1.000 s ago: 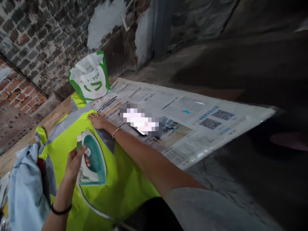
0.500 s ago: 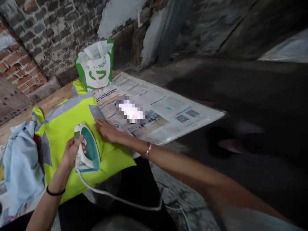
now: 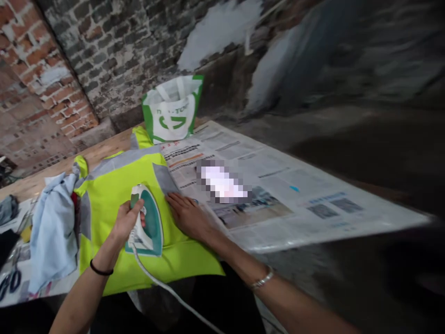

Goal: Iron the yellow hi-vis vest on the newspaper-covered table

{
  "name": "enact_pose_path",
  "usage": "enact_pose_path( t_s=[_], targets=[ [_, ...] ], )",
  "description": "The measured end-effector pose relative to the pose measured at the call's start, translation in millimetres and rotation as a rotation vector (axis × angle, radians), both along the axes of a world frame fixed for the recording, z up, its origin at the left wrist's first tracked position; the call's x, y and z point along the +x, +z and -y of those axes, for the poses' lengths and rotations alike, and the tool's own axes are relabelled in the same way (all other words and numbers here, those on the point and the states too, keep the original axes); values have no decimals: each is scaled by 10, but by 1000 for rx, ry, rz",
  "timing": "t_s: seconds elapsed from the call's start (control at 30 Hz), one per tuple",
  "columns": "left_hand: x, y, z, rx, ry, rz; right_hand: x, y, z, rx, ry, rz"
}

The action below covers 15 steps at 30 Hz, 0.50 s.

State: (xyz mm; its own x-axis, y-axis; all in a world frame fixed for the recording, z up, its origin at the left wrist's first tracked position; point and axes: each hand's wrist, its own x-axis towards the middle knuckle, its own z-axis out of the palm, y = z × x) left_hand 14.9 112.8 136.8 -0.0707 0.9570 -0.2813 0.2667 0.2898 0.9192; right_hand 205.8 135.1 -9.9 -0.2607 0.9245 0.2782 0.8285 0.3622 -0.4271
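A bright yellow high-visibility shirt [image 3: 118, 188] with grey bands lies spread over the table's front edge. My left hand [image 3: 128, 220] is closed around the handle of a white and teal iron [image 3: 155, 225], whose soleplate faces down on the shirt. From the iron's rear a white cord [image 3: 167, 286] trails toward my lap. To the right of the iron, my right hand [image 3: 189, 215] lies flat along the shirt's right edge, fingers stretched out and holding nothing.
Newspaper under plastic [image 3: 243, 148] covers the right side of the table, with a pixelated bright object [image 3: 222, 182] on it. A green and white bag [image 3: 174, 111] stands behind. Light blue cloth [image 3: 54, 227] and scissors [image 3: 14, 278] lie at left. Brick walls rise beyond.
The view has turned left, so everything appears farther right and scissors show at the left edge. My left hand still grips the iron on the shirt, and my right hand stays flat beside it.
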Motion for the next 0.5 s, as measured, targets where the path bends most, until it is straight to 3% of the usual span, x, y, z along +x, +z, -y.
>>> enact_pose_path(
  t_s=[0.13, 0.33, 0.5],
  targets=[
    [-417, 40, 31, 26, 102, -63, 5, -174, -22, 43, 1, -8],
    [-1079, 102, 96, 41, 203, -127, -16, -176, -7, 62, -13, 8],
    [-1409, 54, -118, -5, 226, -166, -16, -255, 16, 130, -1, 1]
  ],
)
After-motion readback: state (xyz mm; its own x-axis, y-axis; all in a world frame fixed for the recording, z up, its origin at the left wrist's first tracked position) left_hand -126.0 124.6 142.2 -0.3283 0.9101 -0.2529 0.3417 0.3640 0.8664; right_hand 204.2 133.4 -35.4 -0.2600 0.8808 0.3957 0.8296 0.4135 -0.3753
